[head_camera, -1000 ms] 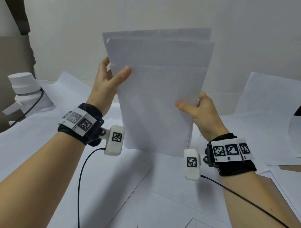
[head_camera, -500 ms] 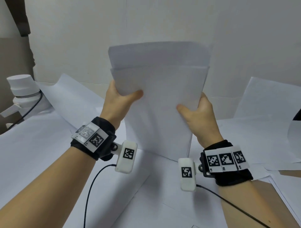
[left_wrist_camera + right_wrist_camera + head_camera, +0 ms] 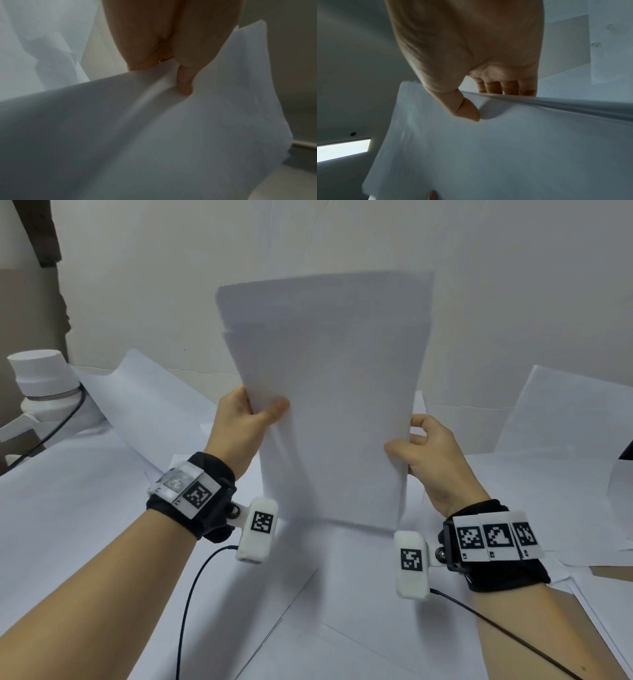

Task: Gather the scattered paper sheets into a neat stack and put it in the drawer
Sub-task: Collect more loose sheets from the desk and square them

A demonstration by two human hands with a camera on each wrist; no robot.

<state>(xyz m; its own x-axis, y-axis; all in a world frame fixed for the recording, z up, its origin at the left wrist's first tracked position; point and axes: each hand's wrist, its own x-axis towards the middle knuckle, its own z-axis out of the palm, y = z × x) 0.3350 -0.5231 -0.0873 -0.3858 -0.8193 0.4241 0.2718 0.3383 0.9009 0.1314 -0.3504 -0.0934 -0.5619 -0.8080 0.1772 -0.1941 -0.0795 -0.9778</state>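
Standing upright on the surface [image 3: 85, 508], the paper stack [image 3: 329, 405] is pinched at its side edges by left hand [image 3: 239, 426] and right hand [image 3: 431, 460]; top edges look uneven, loose sheets [image 3: 565, 422] remain scattered, and no drawer is visible

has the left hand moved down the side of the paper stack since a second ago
Yes. The left hand has slid down the paper stack, from level with the white lamp base to below it.
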